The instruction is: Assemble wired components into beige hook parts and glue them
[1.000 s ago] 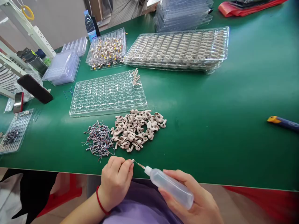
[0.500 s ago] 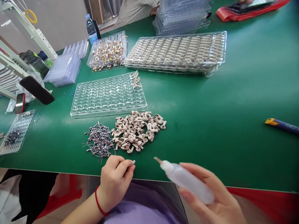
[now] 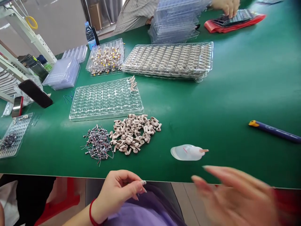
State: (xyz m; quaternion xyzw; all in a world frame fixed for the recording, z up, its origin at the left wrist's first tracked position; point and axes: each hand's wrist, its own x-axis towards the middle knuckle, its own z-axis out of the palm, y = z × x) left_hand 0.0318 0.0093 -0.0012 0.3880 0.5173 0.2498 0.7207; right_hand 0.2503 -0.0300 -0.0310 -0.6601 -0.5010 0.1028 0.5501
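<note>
At the table's front edge my left hand [image 3: 121,191] is closed in a pinch on a small pale part [image 3: 143,182], mostly hidden by the fingers. My right hand [image 3: 237,194], blurred by motion, is open with its fingers apart and nothing in it. Beyond it a translucent squeeze bottle [image 3: 188,153] with a thin nozzle lies on its side, nozzle to the right. Past my left hand are a pile of beige earbud shells [image 3: 128,139] and a heap of small wired components [image 3: 98,142]. Behind them a clear compartment tray [image 3: 103,100] holds several shells at its far right corner.
A stack of filled trays [image 3: 169,59] stands at the back beside a tray of mixed small parts [image 3: 107,59]. A blue-and-yellow pen-like tool [image 3: 274,129] lies at right. At the far right, another person's hand [image 3: 227,6] touches a red bag [image 3: 225,28]. A phone [image 3: 35,93] leans at left.
My right hand has let go of the squeeze bottle, which now lies on the table, and has moved right. My left hand has shifted slightly down and right, still pinching the small part.
</note>
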